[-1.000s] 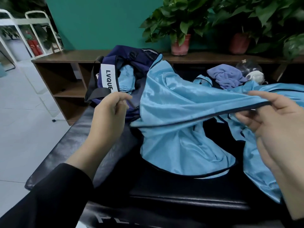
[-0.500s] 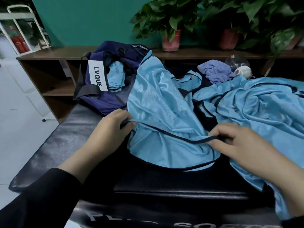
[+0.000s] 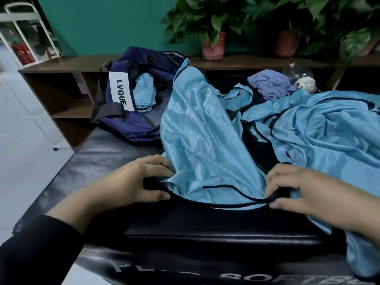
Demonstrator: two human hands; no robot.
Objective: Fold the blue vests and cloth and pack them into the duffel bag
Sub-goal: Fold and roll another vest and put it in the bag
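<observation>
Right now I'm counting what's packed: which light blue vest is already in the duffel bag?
The small folded vest inside the navy duffel bag, beside its white label. The others lie loose on the black bench.

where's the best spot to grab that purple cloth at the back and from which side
Pinch the purple cloth on its raised, bunched top, coming down from above and slightly from the left. It lies crumpled in a mound, so the folds give fingers something to close on. A clear bottle sits close on its right and a blue vest lies against its near edge.
</observation>
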